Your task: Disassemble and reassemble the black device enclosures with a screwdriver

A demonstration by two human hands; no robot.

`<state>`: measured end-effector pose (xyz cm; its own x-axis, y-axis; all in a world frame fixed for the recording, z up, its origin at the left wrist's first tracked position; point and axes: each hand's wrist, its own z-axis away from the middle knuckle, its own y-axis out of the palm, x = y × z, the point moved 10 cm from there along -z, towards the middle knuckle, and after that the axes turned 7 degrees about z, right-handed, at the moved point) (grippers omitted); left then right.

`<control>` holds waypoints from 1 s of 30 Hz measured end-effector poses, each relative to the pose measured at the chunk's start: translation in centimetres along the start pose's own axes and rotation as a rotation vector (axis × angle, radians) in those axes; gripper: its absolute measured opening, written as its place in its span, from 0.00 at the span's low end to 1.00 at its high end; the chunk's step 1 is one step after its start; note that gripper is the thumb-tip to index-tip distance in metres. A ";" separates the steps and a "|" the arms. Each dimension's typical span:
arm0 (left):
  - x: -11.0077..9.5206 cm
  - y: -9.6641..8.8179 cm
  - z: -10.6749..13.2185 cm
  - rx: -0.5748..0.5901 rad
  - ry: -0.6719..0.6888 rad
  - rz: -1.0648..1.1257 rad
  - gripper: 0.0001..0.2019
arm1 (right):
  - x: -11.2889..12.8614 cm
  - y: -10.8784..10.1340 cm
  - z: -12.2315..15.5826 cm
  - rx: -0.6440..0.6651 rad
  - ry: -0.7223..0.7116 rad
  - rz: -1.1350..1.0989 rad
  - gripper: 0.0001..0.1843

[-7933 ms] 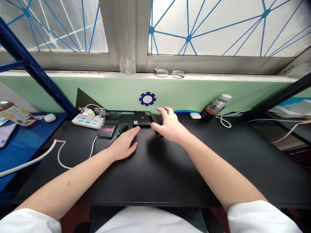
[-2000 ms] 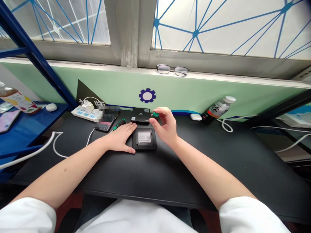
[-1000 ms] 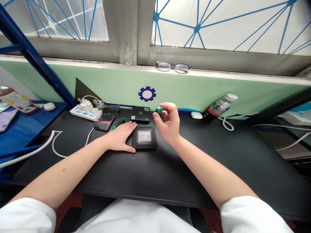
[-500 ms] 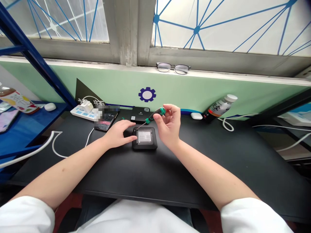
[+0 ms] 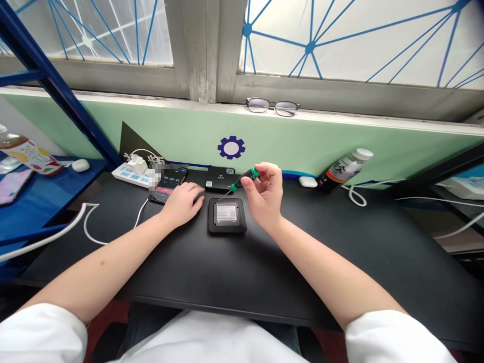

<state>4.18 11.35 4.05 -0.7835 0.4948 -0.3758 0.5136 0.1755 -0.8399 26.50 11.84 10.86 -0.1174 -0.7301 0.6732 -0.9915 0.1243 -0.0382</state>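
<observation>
My right hand (image 5: 266, 194) grips a screwdriver (image 5: 245, 180) by its green and black handle, thumb and fingers closed on it. The thin shaft slants down to the left, its tip over the upper part of a small square black device (image 5: 227, 229). That device lies on the desk with a white printed label facing up and small holes at its corners. Left of it, my left hand (image 5: 182, 204) rests on the desk with fingers apart, not touching the device. Beyond the device sits a flat black box (image 5: 220, 180) with a small white code label.
A phone (image 5: 173, 182) showing a timer and a white power strip (image 5: 130, 175) lie at the back left. A bottle (image 5: 345, 169) leans at the back right beside a white earbud case (image 5: 308, 181). Glasses (image 5: 272, 106) rest on the window ledge.
My left hand has moved left, off the device onto the desk beside it. My right hand keeps the screwdriver in nearly the same pose. The camera view has shifted slightly.
</observation>
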 end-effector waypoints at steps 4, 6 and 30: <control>-2.0 1.5 0.5 0.173 0.126 0.121 0.21 | 0.0 0.1 0.0 0.017 0.002 0.030 0.16; -2.6 2.4 0.9 0.275 0.151 0.178 0.26 | 0.0 0.1 0.0 0.029 0.002 0.035 0.16; -5.3 3.7 2.2 0.417 0.257 0.203 0.43 | 4.2 2.8 1.1 0.286 -0.306 0.085 0.19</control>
<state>9.50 7.46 2.04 -0.5449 0.6857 -0.4826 0.4219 -0.2732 -0.8645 23.16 8.34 12.76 -0.1677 -0.8964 0.4103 -0.9481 0.0326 -0.3162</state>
